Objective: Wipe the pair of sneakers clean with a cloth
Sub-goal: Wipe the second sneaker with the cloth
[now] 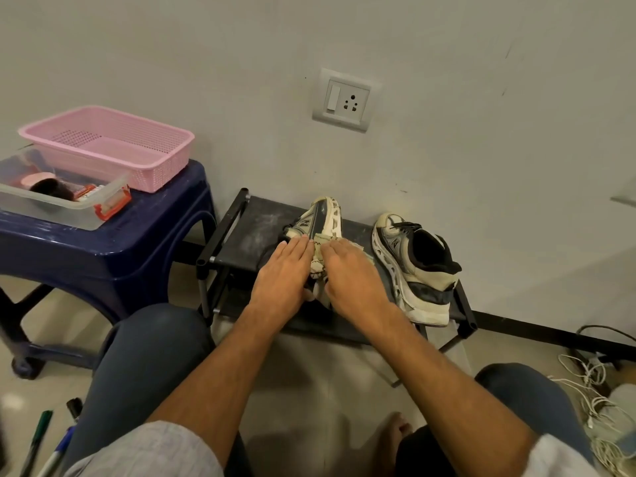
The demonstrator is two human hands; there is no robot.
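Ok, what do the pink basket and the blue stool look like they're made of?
The pink basket looks like moulded plastic, matte, its walls and floor pierced with a fine grid of holes. The blue stool also looks plastic, glossy: light streaks shine along its rounded moulded edge.

We've got the upright sneaker [413, 270] on the right: grey mesh, smooth synthetic-looking panels, dark fabric lining, and a chunky cream sole that looks rubbery, matt and scuffed. Left of it, the sneaker on its side [320, 218] shows the same cut-out cream sole. Against it lies the cloth [318, 259], pale, soft and crumpled. The shoe rack [254, 228] has a matt black shelf dusted with white, on smooth tubes. At far left, the stool [103, 256] is glossy dark-blue plastic, carrying a matt pink perforated plastic basket [165, 166] and a clear plastic container [69, 215]. The near floor tiles [309, 390] are pale with a slight sheen.
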